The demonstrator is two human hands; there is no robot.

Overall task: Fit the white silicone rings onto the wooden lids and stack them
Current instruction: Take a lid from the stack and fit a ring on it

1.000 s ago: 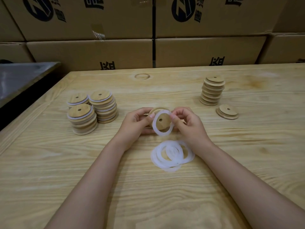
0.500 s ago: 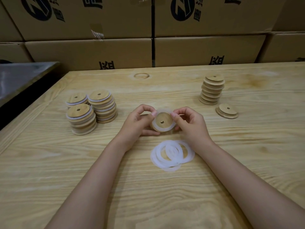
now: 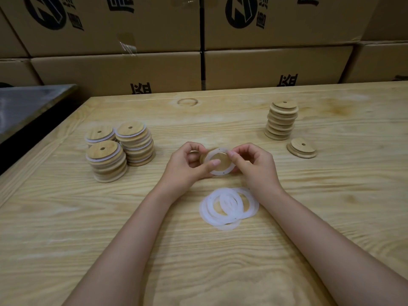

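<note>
Both hands hold one round wooden lid [image 3: 221, 160] above the table's middle, with a white silicone ring [image 3: 223, 172] seated around its raised face. My left hand [image 3: 187, 165] grips its left side, thumb across the front. My right hand [image 3: 254, 165] pinches the right rim. Several loose white rings [image 3: 228, 207] lie overlapping just in front of my hands. Three stacks of ringed lids [image 3: 120, 149] stand at the left. A taller stack of bare lids [image 3: 282, 120] and a short pile [image 3: 302, 148] stand at the right.
The wooden table [image 3: 88, 228] reaches back to a wall of cardboard boxes [image 3: 114, 69]. A dark metal surface [image 3: 26, 107] sits beyond the table's left edge.
The ring went from hanging loose in front of the lid to lying seated around it. My left thumb has moved onto the lid's face, and both hands have drawn slightly closer together.
</note>
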